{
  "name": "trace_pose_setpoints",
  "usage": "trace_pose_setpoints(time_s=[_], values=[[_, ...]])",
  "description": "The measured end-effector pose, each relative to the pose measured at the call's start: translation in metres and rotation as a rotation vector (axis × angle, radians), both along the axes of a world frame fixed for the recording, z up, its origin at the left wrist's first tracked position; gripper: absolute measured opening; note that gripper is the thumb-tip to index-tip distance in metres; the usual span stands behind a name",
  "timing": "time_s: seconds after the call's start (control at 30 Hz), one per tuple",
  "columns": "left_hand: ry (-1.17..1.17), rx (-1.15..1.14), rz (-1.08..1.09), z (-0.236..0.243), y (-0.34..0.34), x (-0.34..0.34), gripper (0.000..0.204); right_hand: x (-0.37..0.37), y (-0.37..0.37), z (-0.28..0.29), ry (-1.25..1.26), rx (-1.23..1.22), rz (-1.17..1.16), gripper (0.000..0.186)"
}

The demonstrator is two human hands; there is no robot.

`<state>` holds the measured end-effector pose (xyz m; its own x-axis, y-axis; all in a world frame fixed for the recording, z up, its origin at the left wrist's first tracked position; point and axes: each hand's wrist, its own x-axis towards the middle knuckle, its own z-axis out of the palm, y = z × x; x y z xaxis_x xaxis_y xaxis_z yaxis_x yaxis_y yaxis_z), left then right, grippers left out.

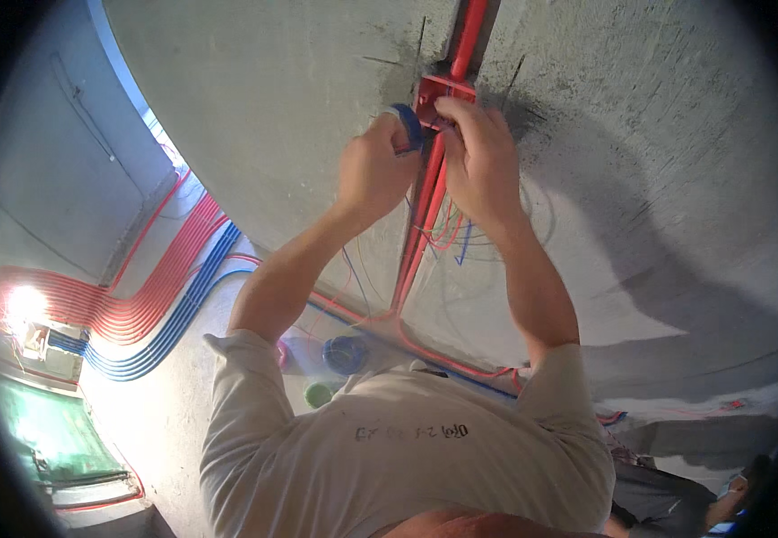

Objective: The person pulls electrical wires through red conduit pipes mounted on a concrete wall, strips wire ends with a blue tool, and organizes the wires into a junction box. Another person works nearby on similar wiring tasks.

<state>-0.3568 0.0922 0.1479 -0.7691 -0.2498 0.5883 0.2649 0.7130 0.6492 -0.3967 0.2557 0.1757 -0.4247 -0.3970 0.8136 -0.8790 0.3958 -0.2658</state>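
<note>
Both my arms reach up to a red wall box [430, 97] set into the grey wall. My left hand [378, 169] is closed round a roll of blue tape [409, 127], just left of the box. My right hand [480, 161] has its fingers pinched together at the box's lower right edge. Whatever lies between those fingertips is too small to make out. Red conduit [469, 40] enters the box from above, and two red conduits [428, 202] run down below it in a cut groove. Thin loose wires [450, 231] in several colours hang beneath my right hand.
Rows of red conduits [151, 309] and blue conduits [169, 327] curve across the floor at left, near a bright lamp [26, 309]. A blue round container [344, 355] and a green round item [319, 394] stand by the wall's foot. Another person's dark-clothed leg [662, 493] shows lower right.
</note>
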Motion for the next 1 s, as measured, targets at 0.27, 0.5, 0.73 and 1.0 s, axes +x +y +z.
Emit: trace_pose_setpoints(time_s=[0.27, 0.5, 0.73, 1.0], values=[[0.162, 0.264, -0.267, -0.023, -0.010, 0.021, 0.009, -0.004, -0.045, 0.049, -0.233, 0.247, 0.044, 0.044], [-0.282, 1.036, -0.742, -0.016, -0.024, 0.013, 0.006, 0.036, -0.013, -0.005, -0.391, -0.268, 0.199, 0.066], [-0.663, 1.157, -0.994, -0.023, -0.030, 0.005, 0.021, 0.038, 0.013, -0.027, -0.434, -0.364, 0.348, 0.068], [-0.179, 0.140, -0.487, -0.035, -0.022, 0.012, 0.018, 0.015, 0.003, 0.009, -0.652, -0.312, 0.406, 0.062]])
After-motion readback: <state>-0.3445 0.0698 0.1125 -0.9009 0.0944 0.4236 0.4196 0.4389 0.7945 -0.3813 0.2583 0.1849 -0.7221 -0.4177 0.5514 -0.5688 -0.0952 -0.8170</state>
